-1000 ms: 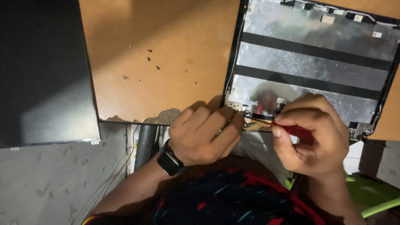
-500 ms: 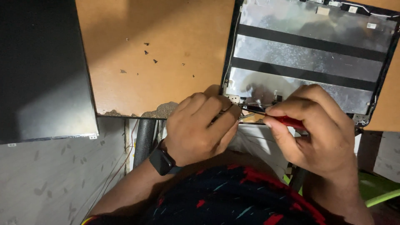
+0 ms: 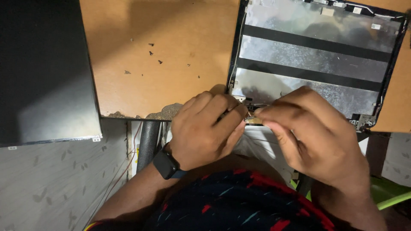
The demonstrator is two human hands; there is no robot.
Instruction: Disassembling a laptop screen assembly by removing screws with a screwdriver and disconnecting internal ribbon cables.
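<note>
Two bare hands meet at the near edge of an opened laptop lid shell, black-framed and lined with silver foil [image 3: 317, 55], in the upper right of the frame. The left hand [image 3: 205, 128] curls shut beside the hinge corner; the right hand [image 3: 317, 132] pinches a small metal part [image 3: 251, 118] there. Tiny dark screws [image 3: 150, 53] dot the orange wooden counter [image 3: 171, 72]; a flat black display panel [image 3: 43, 68] lies at left.

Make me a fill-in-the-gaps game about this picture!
1. The smartwatch is worn on the ____ wrist.
2. Both hands meet at the ____ edge of the open laptop lid.
3. Tiny loose screws lie on the ____ wooden table.
4. The big dark flat panel lies to the ____ of the screws.

Missing words: left; near; brown; left
</note>
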